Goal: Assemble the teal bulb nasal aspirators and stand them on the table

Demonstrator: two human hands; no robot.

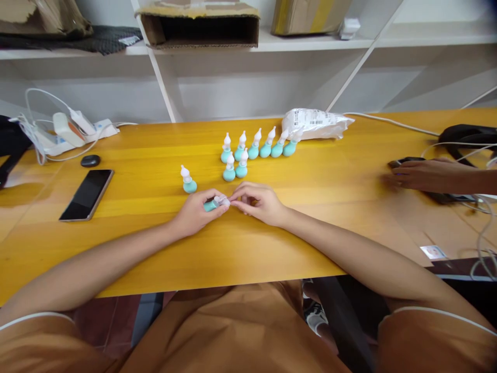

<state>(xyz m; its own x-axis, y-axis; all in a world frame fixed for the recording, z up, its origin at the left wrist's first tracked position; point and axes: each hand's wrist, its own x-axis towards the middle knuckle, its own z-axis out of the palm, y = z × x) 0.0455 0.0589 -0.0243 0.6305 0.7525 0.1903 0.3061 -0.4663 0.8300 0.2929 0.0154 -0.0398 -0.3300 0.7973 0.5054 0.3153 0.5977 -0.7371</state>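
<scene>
My left hand (199, 211) is closed around a nasal aspirator (212, 205) with a teal bulb and a clear nozzle, lying on its side and pointing right. The thumb and forefinger of my right hand (259, 203) pinch at the nozzle's tip; the exact contact there is too small to make out. Just beyond my left hand, one more teal aspirator (189, 182) stands upright by itself. Farther back, several matching aspirators (265, 148) stand in a row, with two others (229, 172) in front of its left end.
A white plastic package (316, 124) lies behind the row. On the left are a phone (87, 195), a small black case (90, 160) and a power strip (77, 137) with cables. At right, another person's hand (421, 175) rests on a black mouse. Shelves with boxes (200, 10) stand behind.
</scene>
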